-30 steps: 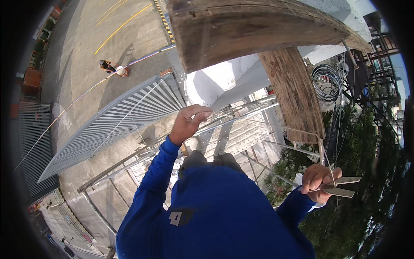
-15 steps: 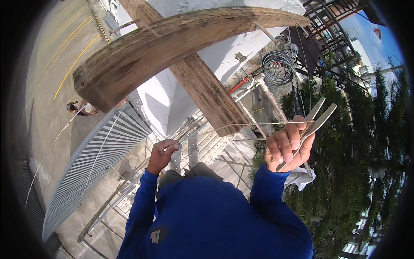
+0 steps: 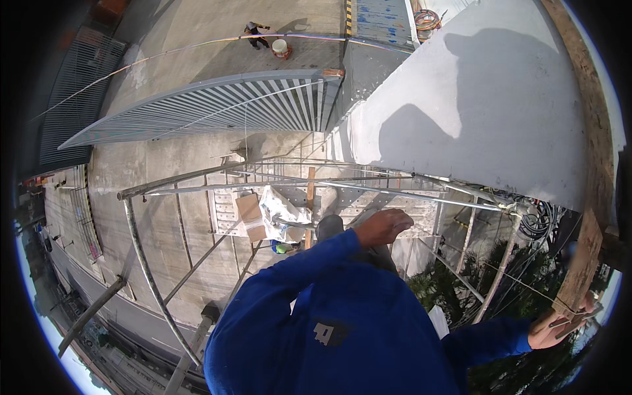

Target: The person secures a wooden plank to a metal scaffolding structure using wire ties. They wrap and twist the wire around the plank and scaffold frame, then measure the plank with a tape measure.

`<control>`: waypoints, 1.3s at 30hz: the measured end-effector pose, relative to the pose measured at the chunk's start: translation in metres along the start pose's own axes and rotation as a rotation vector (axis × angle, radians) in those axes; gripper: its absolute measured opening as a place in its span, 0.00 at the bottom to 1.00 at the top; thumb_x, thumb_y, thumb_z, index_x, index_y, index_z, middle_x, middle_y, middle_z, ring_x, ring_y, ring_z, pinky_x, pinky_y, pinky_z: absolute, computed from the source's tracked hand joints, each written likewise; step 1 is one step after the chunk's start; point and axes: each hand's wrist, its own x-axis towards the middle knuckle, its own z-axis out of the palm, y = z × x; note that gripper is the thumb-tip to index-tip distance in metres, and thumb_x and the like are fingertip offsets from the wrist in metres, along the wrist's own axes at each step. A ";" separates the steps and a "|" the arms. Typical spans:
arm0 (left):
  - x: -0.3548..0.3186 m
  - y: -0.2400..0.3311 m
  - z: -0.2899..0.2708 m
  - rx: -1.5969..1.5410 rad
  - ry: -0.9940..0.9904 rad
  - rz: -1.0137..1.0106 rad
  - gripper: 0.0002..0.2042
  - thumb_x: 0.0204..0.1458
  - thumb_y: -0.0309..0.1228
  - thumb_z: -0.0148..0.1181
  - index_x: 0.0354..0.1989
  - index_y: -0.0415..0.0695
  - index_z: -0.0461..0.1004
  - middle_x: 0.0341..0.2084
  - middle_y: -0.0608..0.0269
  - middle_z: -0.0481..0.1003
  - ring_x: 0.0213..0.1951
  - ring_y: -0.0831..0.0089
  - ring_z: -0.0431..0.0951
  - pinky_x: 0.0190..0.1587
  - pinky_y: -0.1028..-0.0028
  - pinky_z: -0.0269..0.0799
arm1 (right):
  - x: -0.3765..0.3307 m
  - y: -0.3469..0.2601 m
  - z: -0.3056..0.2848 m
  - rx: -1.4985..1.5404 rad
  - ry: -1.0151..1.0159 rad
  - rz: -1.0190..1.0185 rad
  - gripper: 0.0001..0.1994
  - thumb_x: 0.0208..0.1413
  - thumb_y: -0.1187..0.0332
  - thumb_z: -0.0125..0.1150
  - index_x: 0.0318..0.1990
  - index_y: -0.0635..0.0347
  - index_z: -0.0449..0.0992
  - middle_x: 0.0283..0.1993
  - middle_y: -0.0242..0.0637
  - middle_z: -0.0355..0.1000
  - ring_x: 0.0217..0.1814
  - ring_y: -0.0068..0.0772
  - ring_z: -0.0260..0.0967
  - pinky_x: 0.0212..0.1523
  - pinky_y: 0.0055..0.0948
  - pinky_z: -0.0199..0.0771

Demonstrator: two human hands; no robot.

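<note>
My left hand (image 3: 384, 227) is in front of my chest, above the scaffold deck, with its fingers curled together; anything inside them is hidden. At the far right rim my right hand (image 3: 556, 326) is closed beside the lower end of a long wooden plank (image 3: 582, 253). Its fingers are round a tool with two flat prongs, like pliers, only partly visible and small here. A thin wire or cord (image 3: 520, 283) runs from near the scaffold pole to the right hand.
Below are scaffold poles (image 3: 135, 243), a perforated metal deck (image 3: 368, 214), cardboard (image 3: 250, 216) and a white sack (image 3: 280, 209). A pale wall (image 3: 421, 135) rises on the right, with coiled cables (image 3: 540, 220) beneath it. A person (image 3: 253, 34) stands near a white bucket (image 3: 281, 47) on the ground.
The view has swung left, shifting the planks and right hand toward the right rim. My left hand has crossed rightward over my body; the cord earlier in its fingers no longer shows there.
</note>
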 end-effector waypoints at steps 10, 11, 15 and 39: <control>0.026 -0.014 -0.012 0.080 -0.027 -0.002 0.11 0.60 0.32 0.51 0.43 0.40 0.75 0.40 0.51 0.76 0.45 0.52 0.74 0.50 0.58 0.69 | -0.011 -0.007 -0.009 -1.175 0.105 -0.479 0.21 0.66 0.61 0.47 0.60 0.65 0.60 0.61 0.41 0.59 0.65 0.38 0.55 0.66 0.38 0.52; 0.028 -0.015 -0.013 0.085 -0.046 -0.009 0.11 0.60 0.32 0.51 0.43 0.40 0.75 0.40 0.51 0.76 0.45 0.52 0.74 0.49 0.58 0.69 | -0.012 -0.005 -0.009 -1.359 0.113 -0.536 0.21 0.66 0.61 0.48 0.60 0.65 0.60 0.61 0.41 0.59 0.65 0.38 0.55 0.65 0.37 0.53; 0.029 -0.018 -0.007 0.089 -0.080 -0.016 0.11 0.60 0.33 0.51 0.42 0.40 0.75 0.39 0.51 0.76 0.44 0.52 0.75 0.49 0.59 0.70 | -0.014 -0.003 -0.007 -1.846 0.087 -0.706 0.23 0.66 0.59 0.49 0.61 0.66 0.60 0.62 0.43 0.61 0.64 0.38 0.58 0.64 0.36 0.55; 0.047 0.029 -0.056 0.143 -0.241 -0.072 0.08 0.55 0.32 0.60 0.38 0.41 0.77 0.35 0.56 0.78 0.41 0.63 0.78 0.47 0.68 0.71 | 0.020 0.090 0.098 0.490 -0.036 0.149 0.07 0.65 0.68 0.49 0.42 0.60 0.61 0.38 0.36 0.60 0.43 0.31 0.63 0.47 0.38 0.61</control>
